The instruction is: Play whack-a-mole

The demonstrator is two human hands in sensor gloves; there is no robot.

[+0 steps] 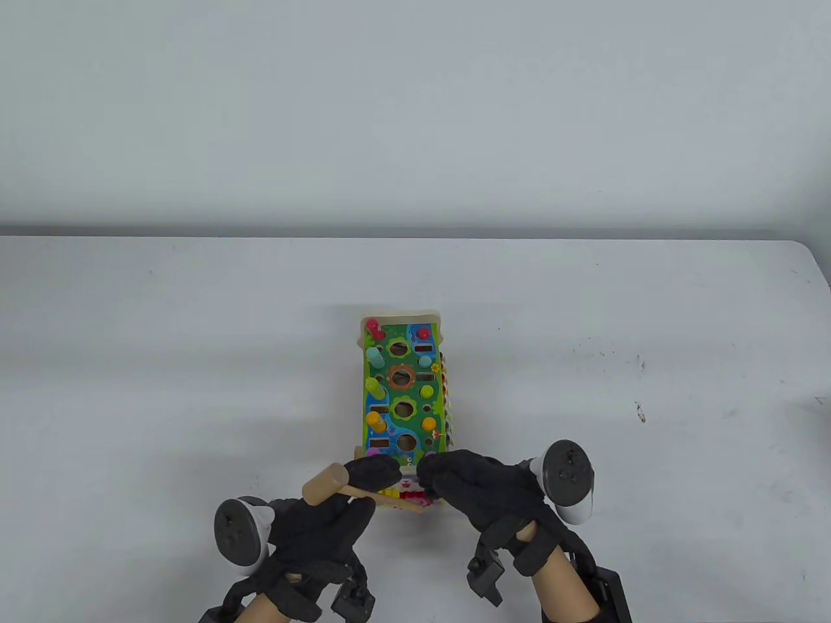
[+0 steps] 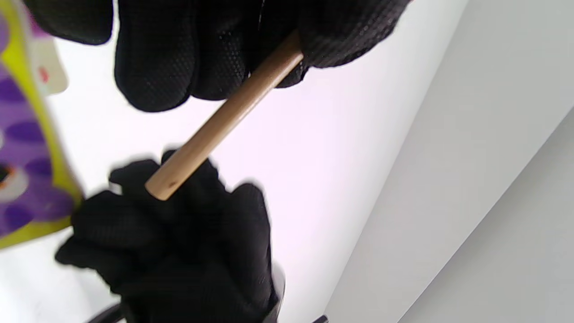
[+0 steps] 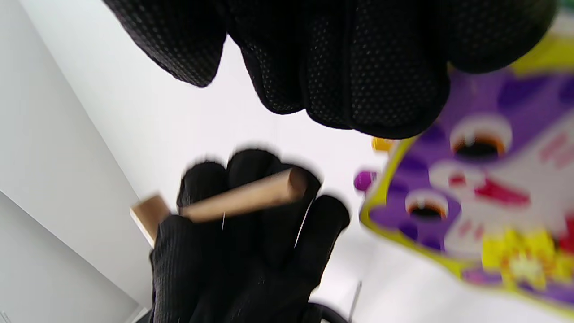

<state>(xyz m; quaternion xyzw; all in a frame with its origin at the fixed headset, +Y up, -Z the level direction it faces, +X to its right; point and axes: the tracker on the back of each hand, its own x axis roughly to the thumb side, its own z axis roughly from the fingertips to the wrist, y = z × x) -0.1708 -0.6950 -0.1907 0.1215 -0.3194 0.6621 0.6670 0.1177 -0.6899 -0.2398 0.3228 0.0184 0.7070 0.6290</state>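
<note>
The whack-a-mole toy [image 1: 402, 389] is a colourful wooden box with round holes and several coloured pegs standing up along both sides. Its purple near end also shows in the left wrist view [image 2: 27, 179] and the right wrist view [image 3: 484, 188]. My left hand [image 1: 370, 477] grips the wooden hammer [image 1: 324, 485] by its handle [image 2: 224, 121], just in front of the toy's near end, with the head pointing left. My right hand [image 1: 441, 470] is at the toy's near right corner, fingers [image 3: 358, 67] curled and holding nothing. The handle's free end points toward it.
The white table [image 1: 195, 363] extends all round the toy. Its far edge meets a grey wall, and its rounded right corner [image 1: 805, 250] is at the far right. A few dark specks mark the surface right of the toy.
</note>
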